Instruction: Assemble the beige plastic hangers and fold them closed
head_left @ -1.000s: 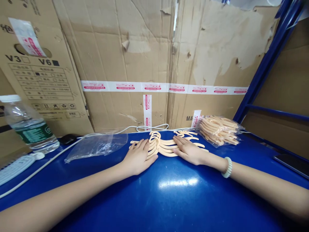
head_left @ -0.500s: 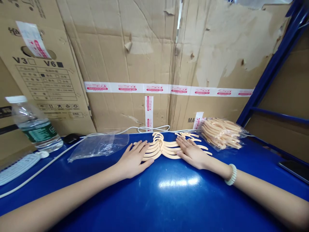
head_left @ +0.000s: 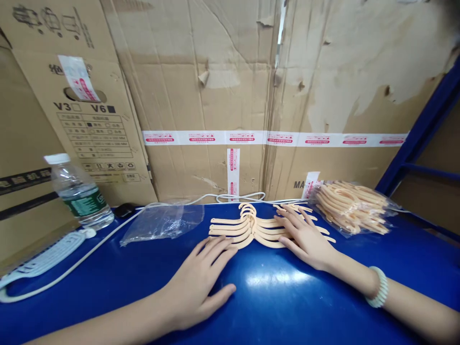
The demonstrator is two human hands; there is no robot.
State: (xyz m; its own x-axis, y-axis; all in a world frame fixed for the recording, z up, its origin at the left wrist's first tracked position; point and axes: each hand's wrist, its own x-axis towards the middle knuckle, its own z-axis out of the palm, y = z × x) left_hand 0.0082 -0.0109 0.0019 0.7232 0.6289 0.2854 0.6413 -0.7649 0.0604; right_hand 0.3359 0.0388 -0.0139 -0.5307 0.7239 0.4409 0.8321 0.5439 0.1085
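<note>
Head view shows your hangers (head_left: 252,226) on the table (head_left: 269,311), long axes left to right, hooks (head_left: 247,205) pointing away toward the cardboard (head_left: 201,110), your left hand (head_left: 196,282) spread at their near-left end, your right hand (head_left: 309,241) spread over their right side.

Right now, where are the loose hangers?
In the head view, the loose hangers lie near centre, partly under the right hand, between the clear bag, left, and bagged hangers, right.

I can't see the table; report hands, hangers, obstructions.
Left hand open at the hangers; right hand open over their right side. Hangers overlapped in a row. Plastic bag left of them, not covering any.
</note>
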